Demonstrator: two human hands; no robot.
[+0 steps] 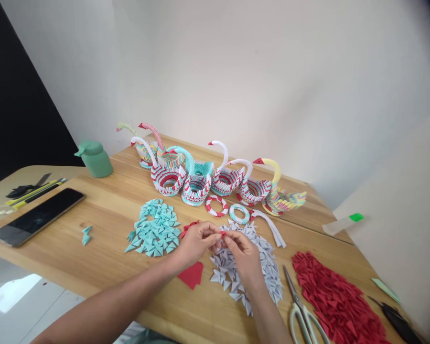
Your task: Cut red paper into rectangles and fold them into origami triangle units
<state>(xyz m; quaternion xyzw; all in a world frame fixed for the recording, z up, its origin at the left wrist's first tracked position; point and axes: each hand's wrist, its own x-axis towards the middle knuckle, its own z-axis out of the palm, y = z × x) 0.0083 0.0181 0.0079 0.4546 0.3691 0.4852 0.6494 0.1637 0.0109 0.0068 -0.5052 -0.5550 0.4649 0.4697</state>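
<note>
Two-sided pinch here: my left hand (197, 242) and right hand (246, 255) clamp fingertips on red paper (222, 233), over the white pile's (270, 270) edge, presumably because it's so small.

Both bare forearms reach up from the bottom edge, and the left hand (199, 242) and right hand (241, 252) meet near the frame's center, fingertips pinched closely together.
</note>
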